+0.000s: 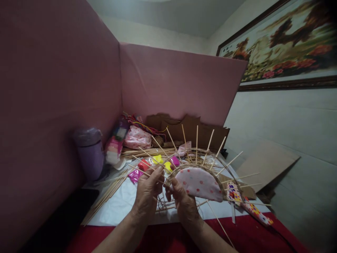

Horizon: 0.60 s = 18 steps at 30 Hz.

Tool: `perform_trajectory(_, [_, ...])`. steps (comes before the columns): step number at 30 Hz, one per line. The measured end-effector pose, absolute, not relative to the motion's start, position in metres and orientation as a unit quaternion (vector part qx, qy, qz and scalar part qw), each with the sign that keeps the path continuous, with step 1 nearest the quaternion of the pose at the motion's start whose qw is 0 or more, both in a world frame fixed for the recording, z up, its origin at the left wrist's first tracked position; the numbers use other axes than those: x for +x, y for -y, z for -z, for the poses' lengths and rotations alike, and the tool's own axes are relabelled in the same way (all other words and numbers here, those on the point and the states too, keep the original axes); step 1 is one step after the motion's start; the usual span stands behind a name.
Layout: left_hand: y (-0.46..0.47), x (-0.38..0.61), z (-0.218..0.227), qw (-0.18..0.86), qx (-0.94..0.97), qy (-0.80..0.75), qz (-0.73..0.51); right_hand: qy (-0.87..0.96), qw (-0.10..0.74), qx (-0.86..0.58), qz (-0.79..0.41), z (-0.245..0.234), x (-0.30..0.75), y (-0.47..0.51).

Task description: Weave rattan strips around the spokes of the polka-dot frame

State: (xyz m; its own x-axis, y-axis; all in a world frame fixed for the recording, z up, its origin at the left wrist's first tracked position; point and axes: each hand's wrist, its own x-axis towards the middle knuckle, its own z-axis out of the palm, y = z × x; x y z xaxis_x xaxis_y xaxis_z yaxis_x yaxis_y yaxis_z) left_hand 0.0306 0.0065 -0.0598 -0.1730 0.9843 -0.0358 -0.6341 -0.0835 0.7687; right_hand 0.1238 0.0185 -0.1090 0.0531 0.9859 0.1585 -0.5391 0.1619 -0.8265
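Both hands hold a half-round wicker basket (220, 186) in the making, raised over the table. Its flat side faces down, and white cloth with red dots (200, 182) covers its face. Thin wooden sticks (197, 140) fan out from its woven brown rim. My left hand (147, 191) is closed, thumb and fingers pinching at the rim's left end among the sticks. Whether a strand of cord lies in that pinch is hidden. Close beside it, my right hand (185, 207) grips the lower left corner, thumb on the cloth. A long brown strand loops round behind the sticks.
Colourful packets (157, 159) and bundled sticks (107, 196) lie on the white sheet (113, 212). A purple cup (91, 154) stands left. A patterned tool with a cable (259, 212) lies right. Cardboard (210, 135) and pink panels (173, 84) close off the back.
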Motion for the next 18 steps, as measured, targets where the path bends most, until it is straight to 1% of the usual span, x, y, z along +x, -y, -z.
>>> perform_trajectory(13, [-0.007,0.030,0.061,0.585,0.272,-0.326,-0.691,0.382,0.635,-0.277,-0.612,0.104,0.124,-0.017])
perform_trajectory(18, [-0.006,0.030,0.060,0.585,0.282,-0.326,-0.687,0.334,0.640,-0.259,-0.641,0.097,0.124,-0.016])
